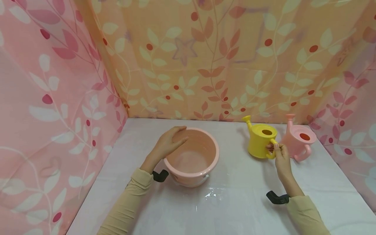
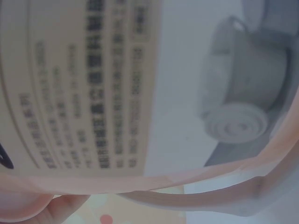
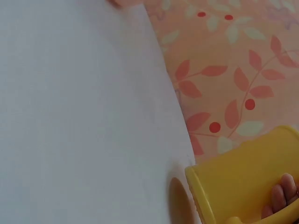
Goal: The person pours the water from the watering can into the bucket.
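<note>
In the head view a pink plastic bucket [image 1: 191, 174] stands upright on the table, seen from above with its inside visible. My left hand [image 1: 168, 141] is at its left rim, fingers straight along the edge and thumb reaching over the opening. The left wrist view is filled by the bucket's outer wall [image 2: 182, 93] with a printed label. My right hand [image 1: 282, 163] grips the handle of a yellow watering can [image 1: 258, 143]. In the right wrist view fingertips [image 3: 279, 196] show between handle and body of the yellow can [image 3: 243, 170].
A pink watering can [image 1: 296, 140] stands just right of the yellow one, close behind my right hand. The white-covered table [image 1: 235, 209] has wet, shiny spots in front of the bucket. Patterned curtains [image 1: 176, 65] enclose the back and both sides.
</note>
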Demonstrator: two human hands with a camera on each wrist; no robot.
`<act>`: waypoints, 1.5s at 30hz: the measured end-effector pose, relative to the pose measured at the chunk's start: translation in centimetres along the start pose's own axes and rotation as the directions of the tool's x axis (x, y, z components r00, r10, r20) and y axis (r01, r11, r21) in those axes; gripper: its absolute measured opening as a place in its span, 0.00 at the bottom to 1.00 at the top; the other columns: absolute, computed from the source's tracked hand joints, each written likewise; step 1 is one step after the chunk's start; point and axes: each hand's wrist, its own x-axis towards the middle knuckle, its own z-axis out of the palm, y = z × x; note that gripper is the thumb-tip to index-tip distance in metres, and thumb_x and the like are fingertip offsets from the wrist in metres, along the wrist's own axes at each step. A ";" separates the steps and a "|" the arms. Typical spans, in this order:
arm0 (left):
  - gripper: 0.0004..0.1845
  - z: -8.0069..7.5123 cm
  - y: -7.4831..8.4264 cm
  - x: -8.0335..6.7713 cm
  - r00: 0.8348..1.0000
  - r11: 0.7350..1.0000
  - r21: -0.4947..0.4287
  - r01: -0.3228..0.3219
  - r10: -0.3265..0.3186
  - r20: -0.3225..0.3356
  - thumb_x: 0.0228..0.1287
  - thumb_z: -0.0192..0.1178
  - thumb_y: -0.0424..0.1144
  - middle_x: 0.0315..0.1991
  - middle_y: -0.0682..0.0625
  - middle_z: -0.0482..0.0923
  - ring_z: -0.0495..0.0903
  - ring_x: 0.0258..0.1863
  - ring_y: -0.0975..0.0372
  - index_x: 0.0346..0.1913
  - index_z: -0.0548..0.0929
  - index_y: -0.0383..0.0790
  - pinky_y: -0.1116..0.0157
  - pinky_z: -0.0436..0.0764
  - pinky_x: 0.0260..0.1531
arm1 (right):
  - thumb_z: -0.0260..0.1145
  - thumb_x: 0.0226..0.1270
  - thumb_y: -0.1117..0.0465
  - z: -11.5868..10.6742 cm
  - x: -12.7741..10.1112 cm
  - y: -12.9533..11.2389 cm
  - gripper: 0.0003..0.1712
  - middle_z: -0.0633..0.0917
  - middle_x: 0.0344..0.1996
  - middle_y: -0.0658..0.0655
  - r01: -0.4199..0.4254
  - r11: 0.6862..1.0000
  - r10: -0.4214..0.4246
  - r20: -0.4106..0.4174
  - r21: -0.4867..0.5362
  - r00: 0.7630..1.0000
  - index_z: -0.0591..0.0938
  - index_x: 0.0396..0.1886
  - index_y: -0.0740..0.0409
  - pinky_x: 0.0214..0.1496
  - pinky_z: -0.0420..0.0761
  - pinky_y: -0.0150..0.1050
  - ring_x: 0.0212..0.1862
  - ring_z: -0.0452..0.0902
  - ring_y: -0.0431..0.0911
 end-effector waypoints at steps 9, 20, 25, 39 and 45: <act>0.29 0.0 -0.1 -0.1 1.000 1.000 -0.012 0.006 -0.006 0.003 0.61 0.57 0.57 0.61 0.57 0.71 0.66 0.64 0.61 0.63 0.71 0.52 0.56 0.65 0.63 | 0.43 0.74 0.51 0.4 0.8 1.3 0.14 0.77 0.37 0.45 -0.039 0.998 0.042 -0.080 0.044 0.996 0.66 0.41 0.58 0.48 0.69 0.20 0.45 0.71 0.36; 0.28 -0.1 -0.1 -0.1 1.000 1.000 -0.011 0.000 0.000 0.001 0.61 0.57 0.58 0.61 0.58 0.71 0.66 0.64 0.62 0.63 0.71 0.53 0.57 0.65 0.63 | 0.43 0.75 0.53 0.9 0.4 -0.1 0.14 0.77 0.39 0.44 -0.087 0.995 0.091 -0.089 0.052 0.992 0.65 0.44 0.60 0.49 0.68 0.22 0.46 0.72 0.34; 0.28 -0.1 0.0 -0.1 1.000 1.000 -0.019 0.009 -0.009 0.009 0.61 0.57 0.56 0.61 0.57 0.71 0.66 0.64 0.61 0.63 0.71 0.53 0.56 0.65 0.63 | 0.45 0.75 0.57 1.2 0.5 0.0 0.10 0.79 0.37 0.44 -0.055 0.993 0.066 -0.104 0.104 0.992 0.66 0.42 0.61 0.47 0.71 0.22 0.44 0.74 0.34; 0.28 0.0 0.1 0.0 1.000 1.000 -0.013 0.009 -0.009 0.008 0.61 0.57 0.56 0.61 0.57 0.71 0.66 0.64 0.61 0.63 0.71 0.53 0.56 0.65 0.63 | 0.48 0.73 0.57 0.6 1.5 3.8 0.07 0.82 0.34 0.37 0.027 0.998 -0.023 -0.062 0.064 0.998 0.68 0.42 0.56 0.45 0.73 0.17 0.42 0.75 0.29; 0.27 -0.1 0.2 -0.1 1.000 1.000 0.000 0.012 -0.012 0.002 0.61 0.58 0.55 0.61 0.57 0.72 0.66 0.64 0.61 0.63 0.71 0.53 0.55 0.65 0.63 | 0.46 0.74 0.52 0.5 1.4 4.0 0.10 0.80 0.36 0.35 0.023 0.999 -0.024 -0.038 -0.029 0.999 0.67 0.42 0.54 0.46 0.71 0.15 0.44 0.74 0.28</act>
